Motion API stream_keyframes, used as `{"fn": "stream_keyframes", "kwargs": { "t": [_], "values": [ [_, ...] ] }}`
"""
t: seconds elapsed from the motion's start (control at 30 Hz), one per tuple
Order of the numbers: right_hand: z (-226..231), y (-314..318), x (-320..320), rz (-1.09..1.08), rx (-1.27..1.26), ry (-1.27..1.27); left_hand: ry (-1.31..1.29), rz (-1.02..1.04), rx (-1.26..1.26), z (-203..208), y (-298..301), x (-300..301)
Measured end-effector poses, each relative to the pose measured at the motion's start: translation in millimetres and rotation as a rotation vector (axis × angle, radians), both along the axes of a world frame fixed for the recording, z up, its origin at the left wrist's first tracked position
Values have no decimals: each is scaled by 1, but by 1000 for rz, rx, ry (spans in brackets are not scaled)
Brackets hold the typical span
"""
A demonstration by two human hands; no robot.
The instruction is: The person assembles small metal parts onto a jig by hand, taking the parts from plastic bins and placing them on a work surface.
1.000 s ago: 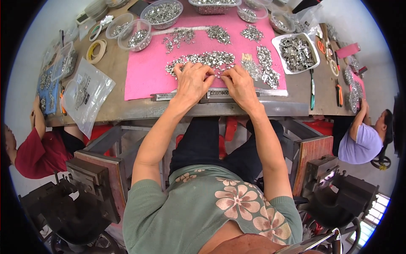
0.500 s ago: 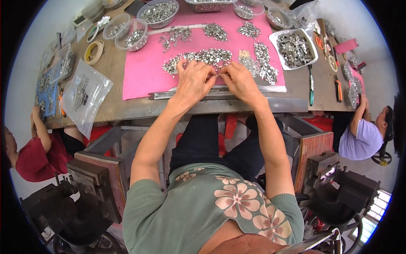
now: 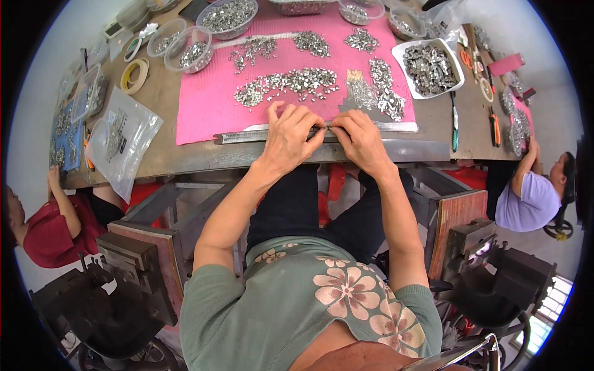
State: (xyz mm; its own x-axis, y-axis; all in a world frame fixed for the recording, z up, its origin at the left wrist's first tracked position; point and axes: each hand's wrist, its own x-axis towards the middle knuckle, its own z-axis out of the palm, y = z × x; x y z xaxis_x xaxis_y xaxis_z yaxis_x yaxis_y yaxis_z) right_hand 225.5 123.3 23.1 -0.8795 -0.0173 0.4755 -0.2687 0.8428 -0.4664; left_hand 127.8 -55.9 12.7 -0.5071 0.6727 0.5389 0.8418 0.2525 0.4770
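At the near edge of the table (image 3: 185, 162), the left hand (image 3: 289, 136) and the right hand (image 3: 361, 140) are laid side by side on a long metal rail (image 3: 247, 136), fingertips meeting at its middle and pinched on small metal parts too small to be told apart. The rail is set along the front border of a pink mat (image 3: 204, 111). Just beyond the hands, a long heap of small silvery parts (image 3: 288, 85) is spread on the mat; further heaps are placed behind it. Beyond and right of the right hand, a white tray (image 3: 431, 65) filled with grey parts is seen. Well left of the left hand, a clear plastic bag (image 3: 124, 142) and a tape roll (image 3: 134, 75) are lying.
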Motion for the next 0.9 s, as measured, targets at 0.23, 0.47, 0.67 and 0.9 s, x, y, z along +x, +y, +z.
{"fn": "stream_keyframes", "kwargs": {
  "t": [0.23,0.47,0.67,0.9],
  "values": [
    [-5,5,2,2,-251,-24,-107,-21,-5,0,-1,-2],
    [-5,2,2,-44,-287,-27,-58,13,-7,-1,8,5],
    [-4,-2,4,-74,-331,-42,-12,2,-26,-2,11,8],
    [-4,-6,2,-67,-248,-24,-55,34,-41,0,13,10]
  ]
}}
